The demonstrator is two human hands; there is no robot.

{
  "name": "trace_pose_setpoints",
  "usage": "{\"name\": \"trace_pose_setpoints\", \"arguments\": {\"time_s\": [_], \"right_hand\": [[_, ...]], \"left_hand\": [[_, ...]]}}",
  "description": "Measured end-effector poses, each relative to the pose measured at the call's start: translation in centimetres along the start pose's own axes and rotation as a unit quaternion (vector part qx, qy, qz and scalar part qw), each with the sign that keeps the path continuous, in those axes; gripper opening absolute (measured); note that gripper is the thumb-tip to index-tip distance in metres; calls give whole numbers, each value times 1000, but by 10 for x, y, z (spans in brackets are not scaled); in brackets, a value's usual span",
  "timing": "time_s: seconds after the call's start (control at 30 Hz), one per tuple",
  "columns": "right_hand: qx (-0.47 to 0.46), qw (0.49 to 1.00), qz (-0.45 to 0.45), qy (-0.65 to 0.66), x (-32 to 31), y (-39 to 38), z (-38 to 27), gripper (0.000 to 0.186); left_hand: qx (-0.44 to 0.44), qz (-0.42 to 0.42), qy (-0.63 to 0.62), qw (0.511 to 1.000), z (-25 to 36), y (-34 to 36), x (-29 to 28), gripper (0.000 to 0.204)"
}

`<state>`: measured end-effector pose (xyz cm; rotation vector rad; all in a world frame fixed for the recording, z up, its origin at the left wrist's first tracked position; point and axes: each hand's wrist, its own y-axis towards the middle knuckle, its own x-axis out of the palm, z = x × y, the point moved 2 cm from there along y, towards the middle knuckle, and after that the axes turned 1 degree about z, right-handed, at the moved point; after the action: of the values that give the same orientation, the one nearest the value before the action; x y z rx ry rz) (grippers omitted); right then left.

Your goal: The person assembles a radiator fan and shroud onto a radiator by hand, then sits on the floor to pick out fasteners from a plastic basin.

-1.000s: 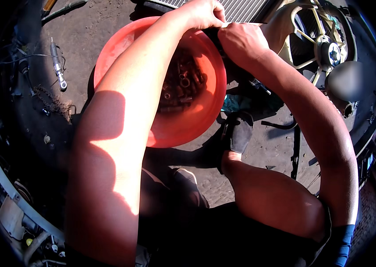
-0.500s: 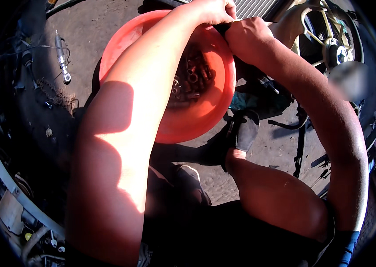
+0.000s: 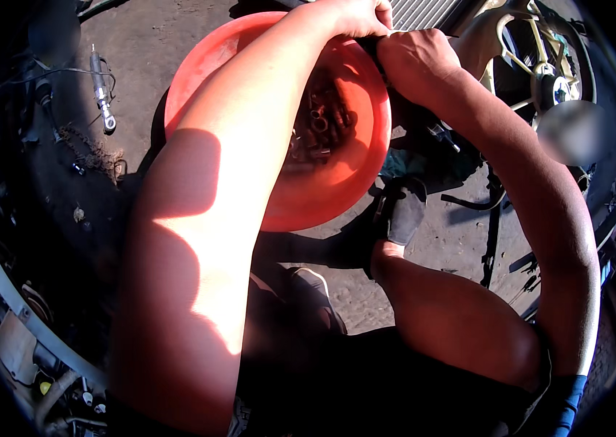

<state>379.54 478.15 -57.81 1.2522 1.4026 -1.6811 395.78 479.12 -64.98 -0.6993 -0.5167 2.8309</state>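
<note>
A red plastic basin (image 3: 308, 205) stands on the ground in front of me, with several dark metal pieces (image 3: 320, 122), some tube-shaped like sockets, in its shaded bottom. My left arm crosses over it to the far rim. There my left hand (image 3: 360, 17) is closed, its fingers pinched together. Close against its fingertips, my right hand (image 3: 417, 62) forms a fist, back of the hand upward. A dark object (image 3: 368, 45) shows between the two hands just beyond the rim; most of it is hidden by them, so its kind does not show.
A ratchet-like tool (image 3: 101, 91) lies on the ground at left, beside a thin cable. A finned radiator (image 3: 424, 13) and a pale fan (image 3: 541, 76) are at the far right. A black hose (image 3: 474, 204) lies near my shoe (image 3: 404, 211). A curved metal edge (image 3: 13, 295) runs along the left.
Both hands sit slightly farther right in the picture, still close together. The basin also appears shifted a little. Their grip looks the same.
</note>
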Motion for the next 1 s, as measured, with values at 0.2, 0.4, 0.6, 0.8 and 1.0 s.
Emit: {"name": "trace_pose_setpoints", "arguments": {"time_s": [0.2,0.4,0.6,0.8,1.0], "right_hand": [[8,1000,-11,-1,-2,3,0,19],[38,999,-31,13,-1,0,2,23],[80,995,-35,48,10,-7,14,26],[75,997,21,6,24,-11,10,33],[84,995,-7,49,9,-11,10,29]], "left_hand": [[34,14,22,999,12,-8,-3,11],[17,16,0,1000,6,-9,-5,19],[6,0,30,1000,15,0,-1,33],[-20,-11,41,999,16,-6,-6,33],[-12,16,63,998,20,-8,-5,29]]}}
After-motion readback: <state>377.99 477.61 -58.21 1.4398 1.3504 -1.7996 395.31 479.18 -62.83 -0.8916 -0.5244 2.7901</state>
